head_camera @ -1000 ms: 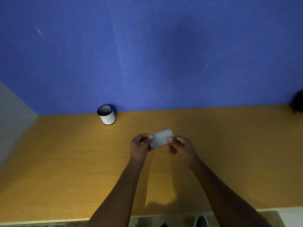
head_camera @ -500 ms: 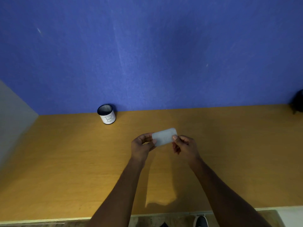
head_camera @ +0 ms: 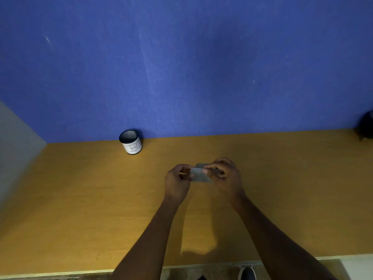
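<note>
While the head camera looked down across the work surface, both hands were seen holding one item above the table. That item was a small, flat, pale grey piece with rounded corners (head_camera: 200,176), of plastic-like material. It was held roughly level over the middle part of the orange-brown wooden table (head_camera: 80,199), clear of the surface, and sat somewhat nearer the far edge than the near edge.

The left hand (head_camera: 177,182) pinched the left end of the grey piece, with fingers and thumb curled in around it. The right hand (head_camera: 227,178) gripped the right end. Its fingers were curled over the top edge and its thumb was laid across the near face. The right hand hid much of the piece. A darker grey strip showed behind the upper edge, and it could not be determined whether this was a second layer or a shadow. Both forearms were bare and reached in from the near edge of the table.

A small dark cylindrical cup with a white label marked "B" (head_camera: 131,142) stood upright at the far edge of the table, towards the far left corner and well apart from the hands. Its mouth was open to the camera. A blue felt-like wall (head_camera: 181,67) rose directly behind the far edge. A grey side panel (head_camera: 14,148) closed off the left edge. A dark rounded object (head_camera: 367,126) sat at the far right corner, cut off by the frame, and could not be identified. Below the near edge, the toe of a dark shoe with a white rim (head_camera: 247,274) was visible on the floor.
</note>
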`<state>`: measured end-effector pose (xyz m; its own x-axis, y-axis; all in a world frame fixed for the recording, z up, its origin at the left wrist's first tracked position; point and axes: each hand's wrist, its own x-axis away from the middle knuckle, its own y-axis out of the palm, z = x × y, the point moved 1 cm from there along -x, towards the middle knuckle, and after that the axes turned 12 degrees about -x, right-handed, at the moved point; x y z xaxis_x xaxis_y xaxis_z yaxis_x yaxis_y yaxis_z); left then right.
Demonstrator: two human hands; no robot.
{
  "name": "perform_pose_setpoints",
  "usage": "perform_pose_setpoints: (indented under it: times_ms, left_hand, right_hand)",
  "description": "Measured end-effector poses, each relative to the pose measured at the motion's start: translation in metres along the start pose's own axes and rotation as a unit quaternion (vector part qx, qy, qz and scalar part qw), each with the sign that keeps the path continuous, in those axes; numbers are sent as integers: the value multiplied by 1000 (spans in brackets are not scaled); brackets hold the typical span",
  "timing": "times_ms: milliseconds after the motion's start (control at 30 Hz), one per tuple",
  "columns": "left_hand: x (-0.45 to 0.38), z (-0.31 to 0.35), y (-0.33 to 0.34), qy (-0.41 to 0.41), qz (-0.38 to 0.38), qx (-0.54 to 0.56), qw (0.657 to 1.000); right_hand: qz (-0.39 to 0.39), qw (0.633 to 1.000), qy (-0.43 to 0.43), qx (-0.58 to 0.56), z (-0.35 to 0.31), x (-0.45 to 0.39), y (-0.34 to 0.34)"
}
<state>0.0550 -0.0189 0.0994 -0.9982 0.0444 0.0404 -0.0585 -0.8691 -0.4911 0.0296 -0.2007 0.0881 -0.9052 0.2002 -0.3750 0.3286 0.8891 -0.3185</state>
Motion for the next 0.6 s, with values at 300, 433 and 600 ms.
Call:
perform_pose_setpoints:
  times_ms: [300,433,600]
  left_hand:
    - [4,3,1,60,-50,-38,996]
    - [3,0,2,63,-59,-36,996]
    - [-1,-1,-1,59,-58,6,997]
  right_hand:
    - [-46,998,-19,36,0,4,4]
    - [-45,998,-3,34,0,4,6]
    - [-44,999,17,-2,-1,5,8]
